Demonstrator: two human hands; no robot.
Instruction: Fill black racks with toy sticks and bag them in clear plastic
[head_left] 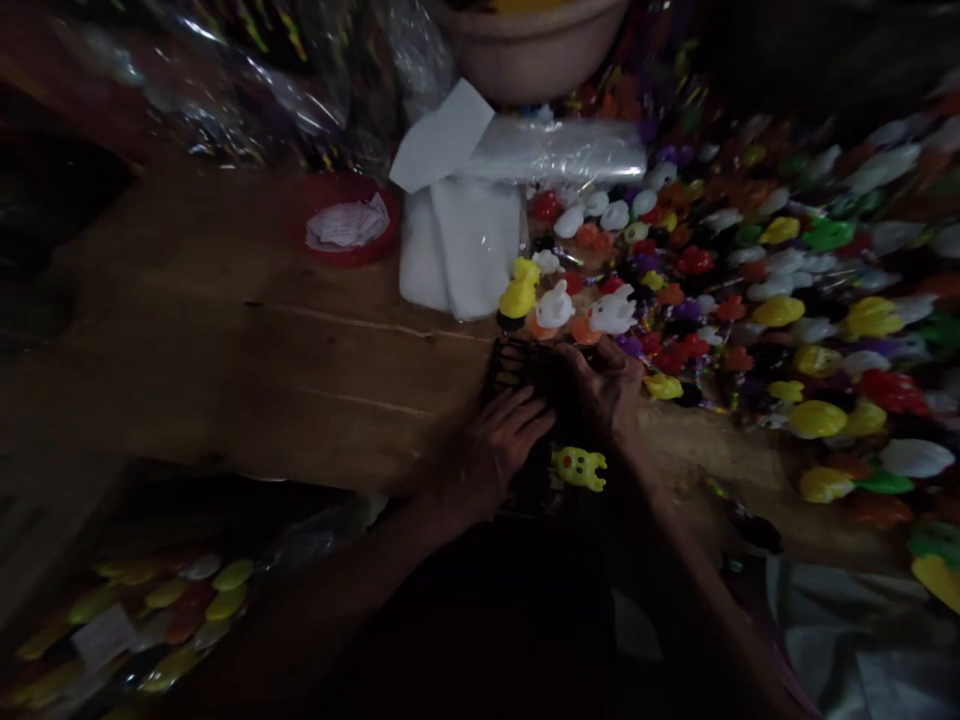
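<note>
My left hand (510,432) lies with its fingers stretched out over a dark slotted rack (513,362). At the rack's right side, my right hand (606,388) has its fingers curled together; whatever is in them is hidden in shadow. A yellow animal-shaped toy (580,468) with a red nose lies between my wrists. Just beyond my fingers stand a yellow figure (519,290), a white figure (555,304) and a second white figure (615,310) with dark spots. Orange parts show beneath the white ones.
Many coloured plastic toys (780,312) cover the right side of the wooden table (337,345). Behind the rack lie clear plastic bags (465,250) and a white card (442,137). A red bowl (386,240) holds papers. A pale basin (529,60) stands at the back.
</note>
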